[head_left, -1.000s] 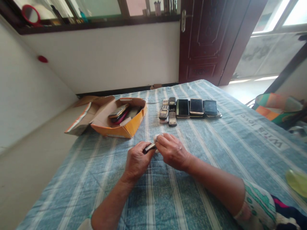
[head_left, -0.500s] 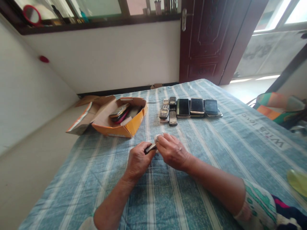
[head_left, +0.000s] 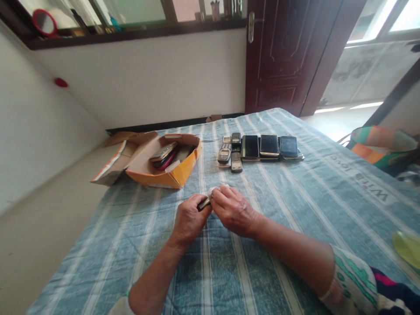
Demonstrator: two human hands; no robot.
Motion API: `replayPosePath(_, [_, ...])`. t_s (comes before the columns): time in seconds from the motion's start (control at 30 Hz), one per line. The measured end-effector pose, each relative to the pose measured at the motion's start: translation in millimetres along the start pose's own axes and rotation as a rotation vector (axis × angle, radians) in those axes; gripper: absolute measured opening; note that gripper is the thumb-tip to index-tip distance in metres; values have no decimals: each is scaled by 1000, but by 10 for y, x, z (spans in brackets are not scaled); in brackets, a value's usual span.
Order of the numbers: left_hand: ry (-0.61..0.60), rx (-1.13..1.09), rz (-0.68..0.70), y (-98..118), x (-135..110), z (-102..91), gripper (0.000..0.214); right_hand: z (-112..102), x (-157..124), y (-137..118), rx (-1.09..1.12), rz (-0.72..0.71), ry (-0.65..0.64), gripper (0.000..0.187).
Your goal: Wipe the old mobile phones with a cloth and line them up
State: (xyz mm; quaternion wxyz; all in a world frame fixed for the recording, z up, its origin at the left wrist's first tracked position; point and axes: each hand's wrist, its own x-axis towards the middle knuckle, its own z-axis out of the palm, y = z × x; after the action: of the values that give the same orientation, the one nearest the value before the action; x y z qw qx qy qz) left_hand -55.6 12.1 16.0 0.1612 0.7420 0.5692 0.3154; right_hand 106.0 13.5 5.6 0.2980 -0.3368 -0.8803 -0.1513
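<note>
My left hand (head_left: 189, 221) is closed around a small dark phone (head_left: 203, 204), of which only the top edge shows. My right hand (head_left: 233, 210) is closed on a white cloth (head_left: 213, 191) and presses it against that phone. Both hands hover just above the blue striped bedcover (head_left: 295, 205), near its middle. Beyond them lies a row of several phones (head_left: 259, 147), keypad models on the left and touchscreen models on the right.
An open orange cardboard box (head_left: 164, 166) with several more phones stands at the back left. A dark wooden door (head_left: 282, 57) is behind the bed. Folded colourful fabric (head_left: 377, 144) lies at the right edge, and a yellow-green object (head_left: 407, 247) at the lower right.
My right hand with the cloth has slid slightly left along the phone. The left hand has stayed almost still.
</note>
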Motion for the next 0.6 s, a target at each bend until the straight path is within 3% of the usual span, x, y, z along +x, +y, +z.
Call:
replayPosePath(0.1, [-18,4,-26,-26,1,9,17,41,-14,144,80,134,1,24])
replayPosePath(0.4, [-67,36,-65,-46,30,18,17,178,-27,450,654,820,101,25])
replayPosePath(0.47, [-73,36,-57,-31,40,19,17,177,-23,468,706,879,111,22])
replayPosePath(0.6, [-101,46,-53,29,93,41,17,189,-24,459,730,858,97,21])
